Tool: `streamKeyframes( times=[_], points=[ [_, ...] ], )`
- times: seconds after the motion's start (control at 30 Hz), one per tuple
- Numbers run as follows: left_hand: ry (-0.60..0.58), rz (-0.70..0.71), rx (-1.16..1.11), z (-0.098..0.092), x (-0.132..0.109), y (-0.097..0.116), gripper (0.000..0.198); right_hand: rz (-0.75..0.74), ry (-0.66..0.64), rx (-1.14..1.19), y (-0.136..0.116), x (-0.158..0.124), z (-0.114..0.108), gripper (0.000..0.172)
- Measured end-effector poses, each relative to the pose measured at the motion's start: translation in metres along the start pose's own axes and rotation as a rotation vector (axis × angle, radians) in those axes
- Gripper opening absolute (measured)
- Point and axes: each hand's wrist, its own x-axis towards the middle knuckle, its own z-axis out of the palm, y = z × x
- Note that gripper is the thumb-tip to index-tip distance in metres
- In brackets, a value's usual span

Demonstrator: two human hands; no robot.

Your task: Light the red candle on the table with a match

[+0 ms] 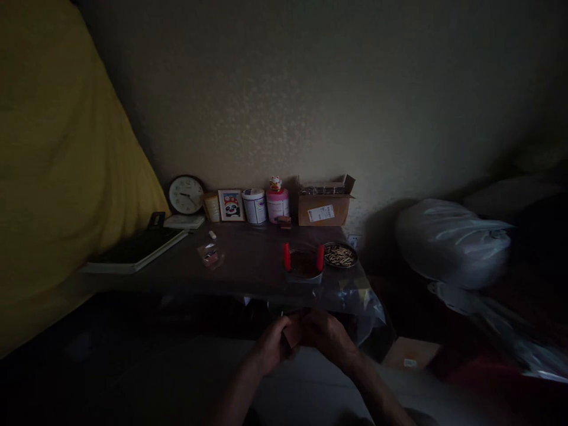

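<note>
My left hand (270,346) is closed around a small brown box (293,333) that looks like a matchbox, held in front of the table's near edge. My right hand (331,337) meets the box's right side with fingers bent together; what they pinch is hidden in the dim light. Just beyond my hands, two upright red candles, the left candle (287,258) and the right candle (320,258), stand at either side of a dark-filled container (306,277). No flame shows on them. Beside it lies a round dish (355,258) of many matchsticks (339,255).
Along the wall stand a clock (186,195), a panda picture frame (231,206), a white tin (254,207), a pink tin (277,208) and an open cardboard box (323,210). A small plastic packet (210,255) lies on the table (252,254). A stuffed white bag (452,242) sits right.
</note>
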Motion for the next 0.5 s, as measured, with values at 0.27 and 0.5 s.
streamKeyframes(
  times=[0.27,0.5],
  points=[
    [-0.018,-0.047,0.052,-0.0008,-0.0002,0.0009,0.027,0.066,-0.065,0.012,-0.0057,-0.0012,-0.0026,0.021],
    [-0.064,-0.015,0.094,0.0039,-0.0024,0.0000,0.029,0.102,-0.103,-0.003,-0.0057,-0.0007,-0.0029,0.022]
  ],
)
